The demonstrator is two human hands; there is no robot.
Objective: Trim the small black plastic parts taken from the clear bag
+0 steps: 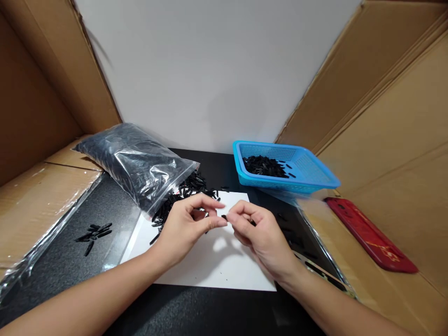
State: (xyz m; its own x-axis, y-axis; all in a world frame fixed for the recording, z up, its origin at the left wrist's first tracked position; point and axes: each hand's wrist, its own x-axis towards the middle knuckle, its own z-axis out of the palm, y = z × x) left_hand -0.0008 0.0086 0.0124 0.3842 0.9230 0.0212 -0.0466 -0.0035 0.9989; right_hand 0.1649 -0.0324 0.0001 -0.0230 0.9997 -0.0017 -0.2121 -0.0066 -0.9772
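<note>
Pinching a tiny black piece [224,217] between them, the two hands meet just above the white sheet [210,263]. The left hand [185,226] is curled, with its thumb and first finger pressed together at the tips. The right hand [257,233] is curled too, and its fingertips touch the same small piece from the other side. Neither hand is wide open. The piece is so small that its shape is hard to tell.

The white sheet lies flat on the black table [196,312], and both hands float over its middle. At the far left corner of the sheet there is a heap of black pieces [182,193], spilling out of a clear plastic bag [135,161]. The bag is full of the same dark bits and lies on its side, with its open mouth toward the sheet. The left hand hides part of the heap.

Left of the sheet, a small bunch of black pieces [94,232] rests on the table, well apart from the hands. Behind the sheet and to its right stands a blue basket [311,175] with more black pieces inside. Farther right of the sheet lies a red flat thing [371,235] on brown cardboard [395,154]. Cardboard walls stand on both sides, and a pale wall is at the back.
</note>
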